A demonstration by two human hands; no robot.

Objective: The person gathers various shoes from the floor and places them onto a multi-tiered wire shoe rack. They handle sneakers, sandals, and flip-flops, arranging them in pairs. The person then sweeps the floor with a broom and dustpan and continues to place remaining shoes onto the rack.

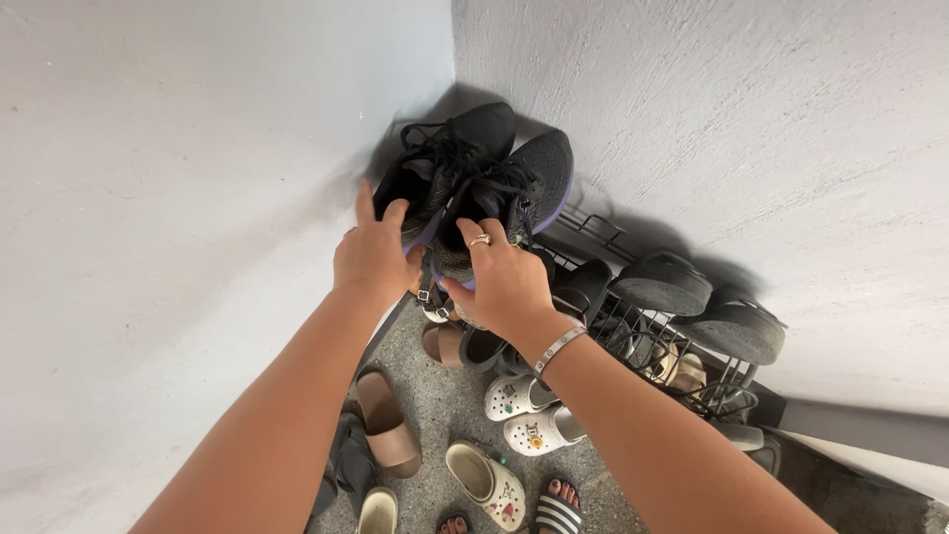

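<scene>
A pair of black sneakers [484, 173] with purple soles and black laces sits at the corner end of a wire shoe rack [643, 331]. My left hand [374, 255] grips the left sneaker at its heel. My right hand [504, 282], with a ring and a silver bracelet, holds the heel of the right sneaker. Both arms reach forward from the bottom of the view.
Dark sandals [692, 297] lie on the rack's top shelf to the right. On the speckled floor [435, 396] lie white clogs [524, 410], a cream clog [484, 480] and tan slides [388, 420]. White walls meet in the corner [450, 89] behind the sneakers.
</scene>
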